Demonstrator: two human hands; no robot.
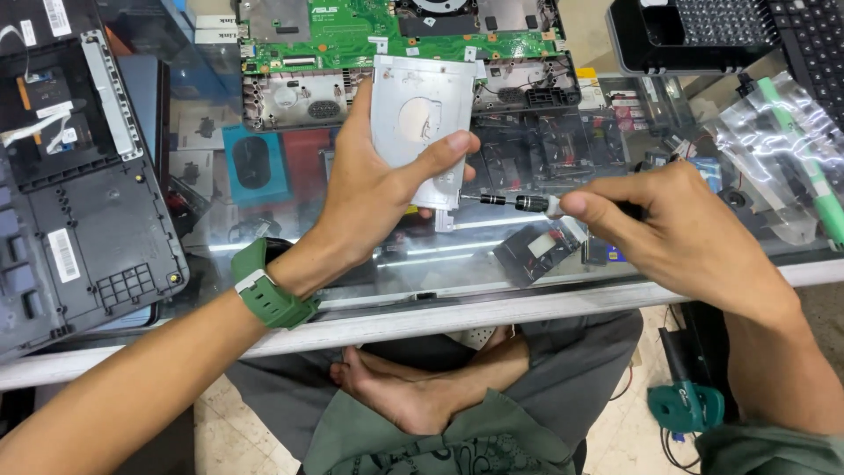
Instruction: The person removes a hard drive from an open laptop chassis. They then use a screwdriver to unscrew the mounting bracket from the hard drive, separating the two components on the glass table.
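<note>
flat silver drive caddy (pixel 413 114), upright, round cutout

Glass counter (pixel 492 264) bears green motherboard (pixel 352 35); dark laptop base (pixel 79 202); plastic bags (pixel 774 158).

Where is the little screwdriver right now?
In the head view, the screwdriver is just right of centre, held in the right hand. Its tip points left at the lower edge of the silver drive bracket in the left hand.
</note>
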